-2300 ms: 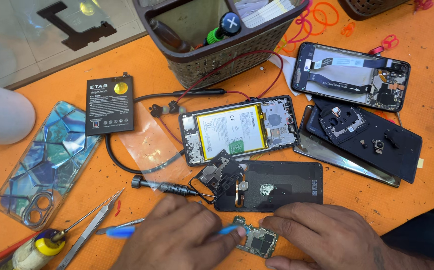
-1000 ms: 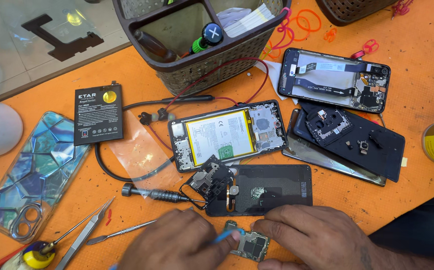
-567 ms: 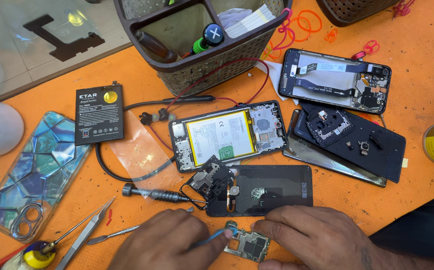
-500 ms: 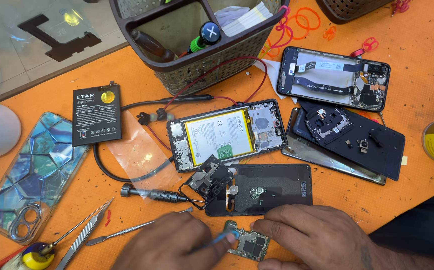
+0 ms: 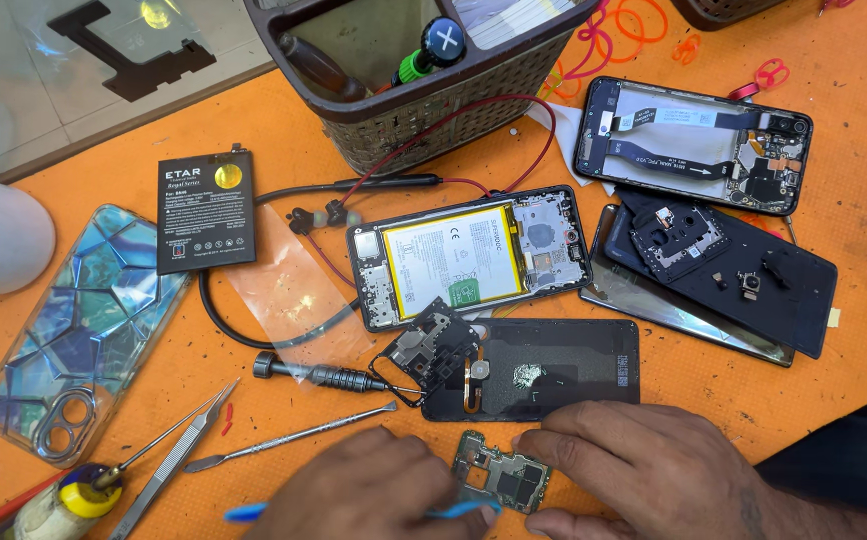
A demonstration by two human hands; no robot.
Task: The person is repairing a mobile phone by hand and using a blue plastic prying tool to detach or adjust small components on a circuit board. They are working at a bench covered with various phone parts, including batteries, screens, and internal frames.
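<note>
Orange bench [image 5: 853, 150], viewed from above. Far to the left of the left hand lies a clear phone case [image 5: 83, 330] with a blue faceted pattern. Just right of it, still left of that hand, rest metal tweezers [image 5: 178, 458] and a thin metal spudger [image 5: 288, 438], both flat on the bench. Up and away from the left hand sit a loose black battery [image 5: 205, 210], a small precision screwdriver [image 5: 318, 375] and a clear plastic sleeve [image 5: 288, 290] lying over a black cable [image 5: 243, 335].

The left hand [image 5: 368, 495] is at the bottom edge, fingers curled shut around a blue tool [image 5: 458, 510] whose tip reaches the circuit board [image 5: 498, 480]. That board lies flat on the bench between the two hands, touching both.

The right hand [image 5: 653, 475] lies palm down just right of the board, fingers spread and pressing on its edge, pinning it rather than enclosing it.

Directly above both hands lies a black back cover [image 5: 563, 365] with a detached black shield plate [image 5: 433, 345] at its left end. Beyond it sits an opened phone [image 5: 473, 260] with a yellow-edged battery exposed. Further above is a brown plastic basket [image 5: 423, 90] holding tools. Up and right of the right hand are a dark phone frame [image 5: 723, 270] and a second opened phone [image 5: 693, 145].
</note>
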